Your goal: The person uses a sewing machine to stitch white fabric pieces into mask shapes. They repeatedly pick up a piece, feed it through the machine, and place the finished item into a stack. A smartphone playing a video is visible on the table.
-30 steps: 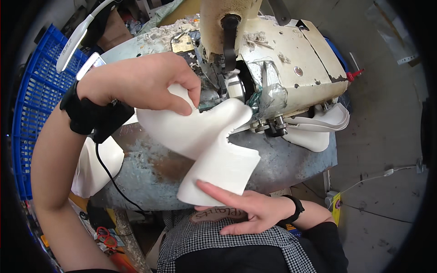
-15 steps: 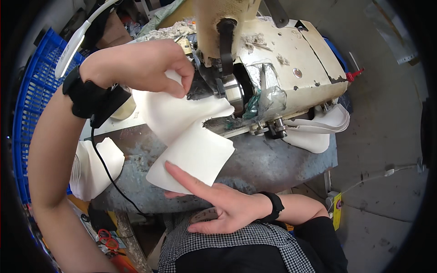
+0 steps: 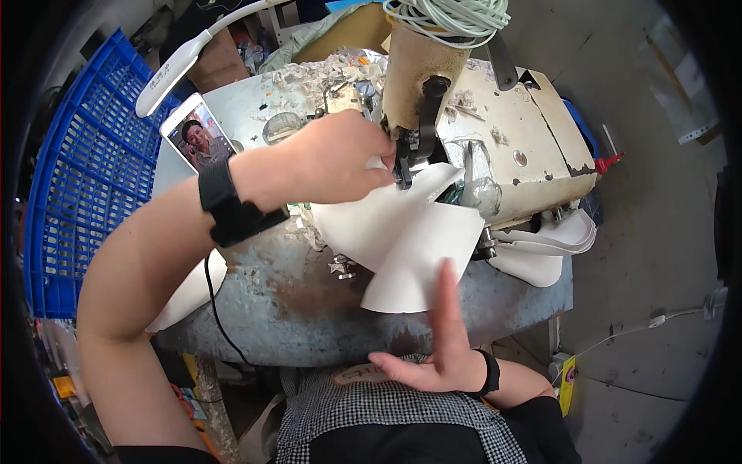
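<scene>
A thin white sheet (image 3: 410, 247), bent across its middle, lies at the work point of a beige machine (image 3: 533, 143), possibly a leather skiving machine. My left hand (image 3: 340, 158) is pinched closed on the far edge of this sheet, close beside the dark presser foot (image 3: 403, 172). Lower down, my right hand (image 3: 444, 348) has its index finger stretched over the sheet's near flap and its thumb spread wide. The other right fingers are hidden. More white pieces (image 3: 189, 290) lie partly behind my left forearm.
A blue plastic crate (image 3: 89, 178) stands at the left, near a phone (image 3: 197, 131) with a lit screen and a white lamp (image 3: 174, 73). Curved white pieces (image 3: 537, 251) sit under the machine's right side. Scraps litter the metal table (image 3: 294, 301). A black cable (image 3: 216, 317) hangs from my left wrist.
Both hands and the white sheet have shifted rightward, with my left hand now closer to the presser foot. The view has shifted too, bringing the phone into sight.
</scene>
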